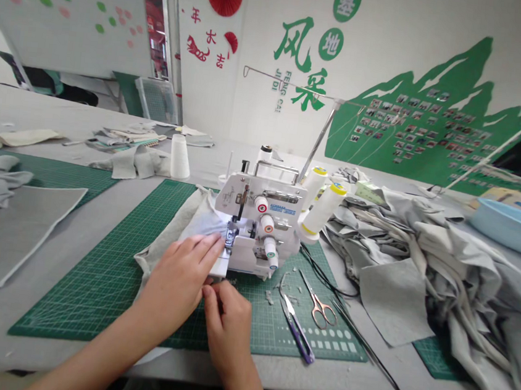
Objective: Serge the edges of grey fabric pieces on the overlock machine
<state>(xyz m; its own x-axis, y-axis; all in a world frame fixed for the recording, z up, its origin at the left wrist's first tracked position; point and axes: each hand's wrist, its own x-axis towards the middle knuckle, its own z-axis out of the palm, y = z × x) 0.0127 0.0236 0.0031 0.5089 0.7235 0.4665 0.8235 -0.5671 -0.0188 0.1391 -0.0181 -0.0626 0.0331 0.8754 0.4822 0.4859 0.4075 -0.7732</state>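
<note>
The left hand (pixel 186 266) is laid flat, palm down, with its fingers extended and nothing gripped; by it, the gray fabric (pixel 198 219) is pressed from above just in front of the needle area. The right hand (pixel 229 323) is held just beside it, at the near edge of the machine bed, with the fingers curled and the thumb brought toward the forefinger; whether an edge of cloth is pinched there cannot be told.

The gray fabric is spread to the left of the white sewing machine (pixel 241 256), partly covered by the left hand, and its inner edge is brought up to the lit needle area. Four thread dials with colored rings are ranged down the machine's front, and yellow-capped thread cones (pixel 328 209) are mounted behind it.

The machine is set on a green cutting mat (pixel 92 289). On the mat's right part, scissors (pixel 321 311) and purple-handled snips (pixel 298 330) are laid near each other, with thread scraps scattered close by. Farther right, a large heap of gray cloth (pixel 396 296) is piled, with a blue basin (pixel 513 228) placed beyond it. To the left, a pale-edged gray panel (pixel 19 228) is laid out, and a white thread cone (pixel 180 158) is stood upright behind the mat.
</note>
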